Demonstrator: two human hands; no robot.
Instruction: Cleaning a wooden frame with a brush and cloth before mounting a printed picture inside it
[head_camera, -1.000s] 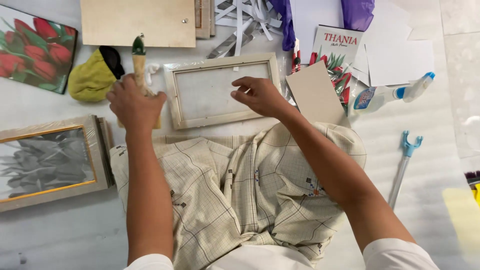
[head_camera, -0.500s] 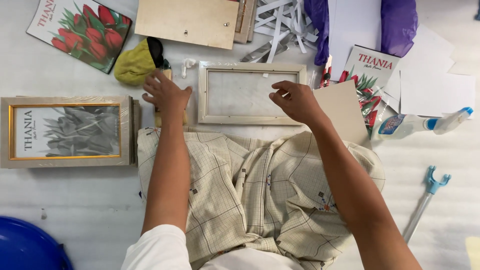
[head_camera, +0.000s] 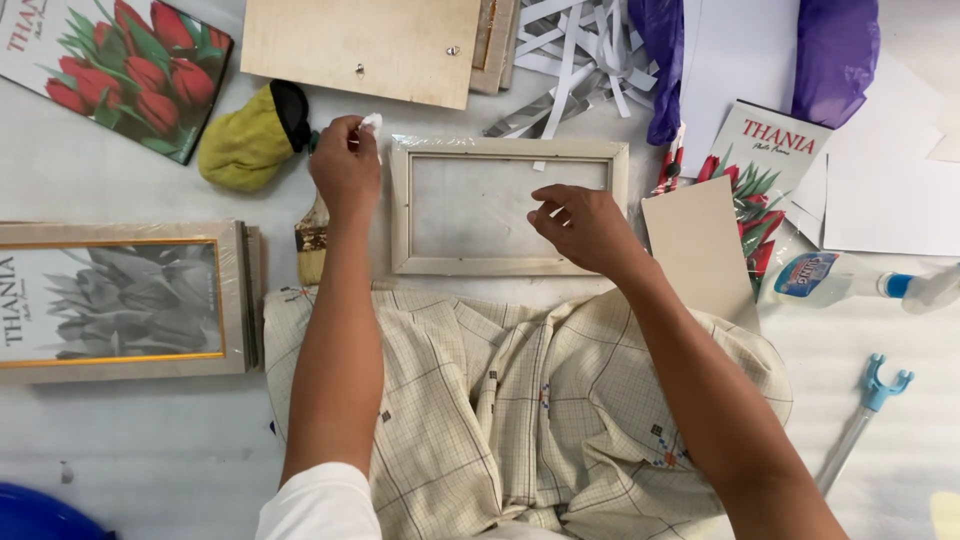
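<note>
Over the frame (head_camera: 508, 206), which lies flat with its long axis running left to right, the right hand (head_camera: 585, 228) rests on the pane, fingers loosely curled. Just left of its far left corner, the left hand (head_camera: 345, 165) pinches a white wad (head_camera: 372, 122).

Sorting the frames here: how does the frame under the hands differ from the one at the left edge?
The middle frame is bare and shows no picture; the left frame holds a grey flower print. The middle one is pale all round; the left one has a gold inner line. Both lie flat and are rectangular.
</note>
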